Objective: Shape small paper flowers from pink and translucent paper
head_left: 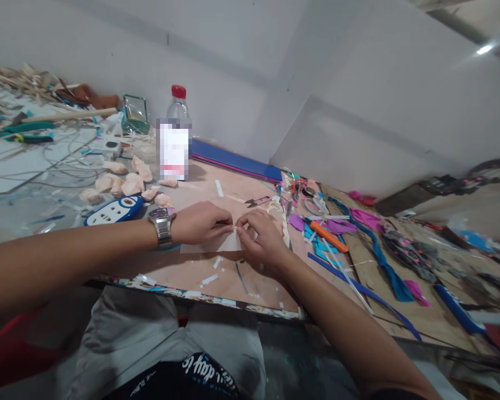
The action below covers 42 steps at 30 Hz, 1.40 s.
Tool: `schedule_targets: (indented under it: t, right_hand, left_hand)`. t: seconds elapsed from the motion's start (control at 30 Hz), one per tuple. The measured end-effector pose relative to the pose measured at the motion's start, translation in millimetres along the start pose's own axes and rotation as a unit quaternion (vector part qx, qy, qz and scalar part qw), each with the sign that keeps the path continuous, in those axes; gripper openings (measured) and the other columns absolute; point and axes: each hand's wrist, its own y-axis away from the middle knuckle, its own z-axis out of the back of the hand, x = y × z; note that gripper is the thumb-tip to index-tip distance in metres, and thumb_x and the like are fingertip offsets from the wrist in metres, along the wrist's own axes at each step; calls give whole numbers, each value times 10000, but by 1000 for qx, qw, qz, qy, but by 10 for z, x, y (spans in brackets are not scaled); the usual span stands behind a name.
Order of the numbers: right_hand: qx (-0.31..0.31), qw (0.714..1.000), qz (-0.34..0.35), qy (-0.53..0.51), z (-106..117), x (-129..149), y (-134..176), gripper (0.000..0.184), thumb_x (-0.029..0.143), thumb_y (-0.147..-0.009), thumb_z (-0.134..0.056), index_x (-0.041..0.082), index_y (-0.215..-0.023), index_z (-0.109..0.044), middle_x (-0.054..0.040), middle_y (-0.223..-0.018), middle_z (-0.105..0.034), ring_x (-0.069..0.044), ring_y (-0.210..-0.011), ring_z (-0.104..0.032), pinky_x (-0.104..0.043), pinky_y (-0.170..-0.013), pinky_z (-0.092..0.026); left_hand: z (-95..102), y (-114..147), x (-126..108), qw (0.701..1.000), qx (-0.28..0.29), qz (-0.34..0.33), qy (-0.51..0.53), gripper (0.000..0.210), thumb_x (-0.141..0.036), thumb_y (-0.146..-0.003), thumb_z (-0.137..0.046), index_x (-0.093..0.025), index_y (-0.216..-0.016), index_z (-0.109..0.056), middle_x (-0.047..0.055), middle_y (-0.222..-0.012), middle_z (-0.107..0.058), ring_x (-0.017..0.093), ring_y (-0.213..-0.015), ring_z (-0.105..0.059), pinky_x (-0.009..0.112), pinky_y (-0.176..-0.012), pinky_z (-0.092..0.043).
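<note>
My left hand (204, 222), with a metal watch on the wrist, is closed in a pinch over the middle of the work board. Its fingertips meet those of my right hand (260, 239), which is pinched too. Between them shows a tiny pale bit, too small to name. Under the hands lies a white sheet of paper (210, 245), partly covered by them. Small scissors (258, 201) rest just beyond my right hand. White paper strips (210, 279) are scattered on the board (266, 286).
Left of the hands are a blue-and-white power strip (114, 212) and several peach-coloured crumpled pieces (133, 184). A red-capped bottle (178, 103) stands behind a blurred phone-like screen (175, 150). On the right lie an orange utility knife (327, 236) and a blue strip (364, 297).
</note>
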Motion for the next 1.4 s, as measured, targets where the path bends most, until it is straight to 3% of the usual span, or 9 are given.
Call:
schedule_targets:
  t: [0.3, 0.5, 0.77, 0.9, 1.07, 1.23, 1.4]
  right_hand:
    - [6, 1000, -2, -28, 58, 41, 3, 65, 254, -947, -606, 228, -909, -652, -34, -854, -716, -221, -852, -636, -419, -887, -425]
    - [-17, 999, 22, -29, 41, 36, 3, 101, 262, -972, -630, 233, -884, -669, -18, -821, -753, -198, -781, -655, -427, -894, -431]
    - [-18, 998, 32, -48, 16, 45, -6, 80, 282, -985, -653, 245, -954, -717, -26, -873, -808, -201, -768, -703, -438, -907, -467]
    - [-29, 997, 63, -43, 15, 44, -7, 76, 238, -986, -656, 243, -960, -728, -21, -877, -821, -187, -744, -713, -425, -903, -474]
    - [-30, 996, 83, -26, 35, 42, -10, 80, 243, -993, -653, 255, -975, -729, -15, -870, -825, -187, -740, -721, -429, -899, -473]
    - [-41, 994, 96, -27, 42, 41, -9, 58, 230, -991, -672, 255, -1001, -724, -11, -876, -823, -183, -759, -729, -427, -913, -457]
    - [-31, 994, 104, 0, 58, 49, -19, 65, 232, -1012, -651, 247, -998, -713, -18, -870, -821, -183, -757, -722, -421, -905, -439]
  left_hand:
    - [43, 22, -3, 996, 9, 1, 88, 348, -411, -1009, -562, -161, -975, -801, 44, -828, -768, 141, -704, -596, 254, -675, -349]
    - [51, 15, -9, 990, 39, 13, 136, 455, -524, -993, -563, -147, -810, -739, -5, -650, -603, 120, -621, -468, 254, -604, -291]
    - [47, 0, 58, 974, 99, 64, 195, 488, -613, -939, -592, -162, -772, -673, -25, -626, -489, 112, -590, -381, 256, -547, -263]
    - [50, 4, 70, 944, 164, 100, 269, 370, -533, -905, -644, -173, -822, -659, -27, -649, -507, 107, -566, -409, 245, -522, -291]
    - [89, 15, 26, 870, 208, 171, 412, 233, -380, -821, -710, -169, -912, -679, -15, -702, -581, 112, -562, -476, 237, -510, -325]
    - [111, 7, -19, 860, 187, 180, 440, 329, -476, -871, -687, -148, -902, -698, 8, -755, -614, 124, -624, -485, 248, -564, -352]
    - [65, 2, 5, 862, 160, 167, 452, 300, -445, -881, -665, -155, -802, -661, -10, -727, -582, 113, -645, -458, 239, -586, -341]
